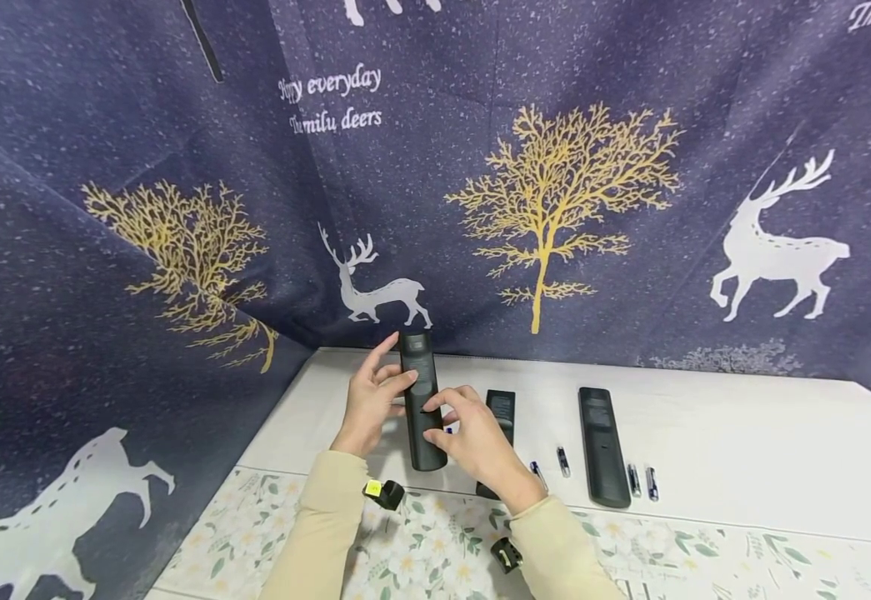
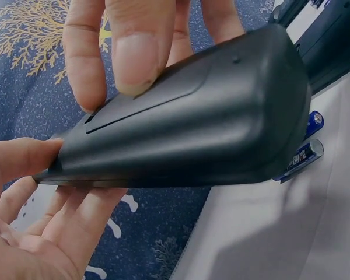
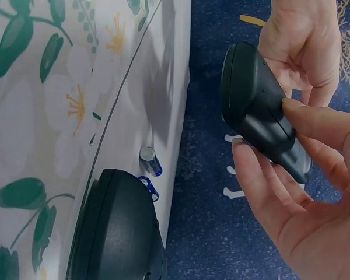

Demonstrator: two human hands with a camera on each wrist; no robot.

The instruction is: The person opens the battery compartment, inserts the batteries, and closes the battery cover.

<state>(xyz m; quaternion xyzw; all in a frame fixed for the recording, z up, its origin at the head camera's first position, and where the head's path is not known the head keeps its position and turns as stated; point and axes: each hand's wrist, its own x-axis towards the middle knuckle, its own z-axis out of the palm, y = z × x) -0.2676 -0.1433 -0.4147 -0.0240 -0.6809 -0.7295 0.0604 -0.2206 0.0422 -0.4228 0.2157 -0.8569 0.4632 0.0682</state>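
A black remote control (image 1: 426,450) is held tilted up above the table, its back with the battery cover (image 2: 157,108) facing the person. My left hand (image 1: 367,404) grips its upper end, thumb on the back and fingers along the side. Lower down, my right hand (image 1: 476,433) holds it at the battery cover, thumb and forefinger bent against the back. In the right wrist view, the right thumb (image 3: 315,119) lies by the cover seam while the other fingers reach round the remote's edge. The cover looks seated in the left wrist view.
A second black remote (image 1: 501,408) lies partly behind the right hand, with batteries (image 1: 563,461) beside it. Farther right lies a third remote (image 1: 604,450) next to two batteries (image 1: 653,483). A deer-print cloth (image 1: 405,208) hangs behind the white table (image 1: 743,450); floral cloth covers the front.
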